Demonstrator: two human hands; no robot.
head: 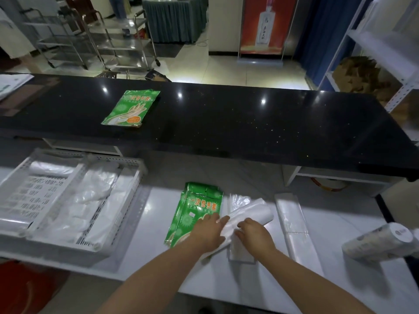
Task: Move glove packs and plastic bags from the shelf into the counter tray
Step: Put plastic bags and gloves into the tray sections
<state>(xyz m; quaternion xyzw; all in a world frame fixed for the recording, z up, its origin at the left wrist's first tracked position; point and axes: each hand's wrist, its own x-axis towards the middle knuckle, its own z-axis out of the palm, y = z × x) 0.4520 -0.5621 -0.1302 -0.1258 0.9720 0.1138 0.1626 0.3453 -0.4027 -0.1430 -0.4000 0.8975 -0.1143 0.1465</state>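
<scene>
Both hands are down on a roll (pixel 254 211) of thin, milky-clear plastic bags. It lies slanted on the white counter (pixel 317 268), its far end pointing up and to the rt. The left hand (pixel 209 232) lies over the roll's near end, its fingers (pixel 223 220) fairly straight across the plastic, pressing rather than wrapping. The right hand (pixel 256 235) sits knuckles-up just beside it with fingers bent down onto the roll; can't tell if it's actually gripping.

The roll crosses a flat pack (pixel 240 250) of clear bags. A 2nd flat pack (pixel 292 220) lies alongside to the rt, apart from it. So 2 flat packs and 1 plain roll. There's also 1 printed roll (pixel 376 243), on its side well off to the rt.

Glove packs are glossy green w/ a pale hand outline and orange lettering. A stack (pixel 199 207) of them touches the left hand's side. At least 2 edges show, but I can't get an exact count. One lone pack (pixel 131 108) lies up on the black top (pixel 249 128), well apart from everything else.

There's 1 tray (pixel 127 200), white, perforated and divided, at the counter's left end. Loose bags (pixel 90 200) sit inside it, w/ rolled plastic in the leftmost section.
</scene>
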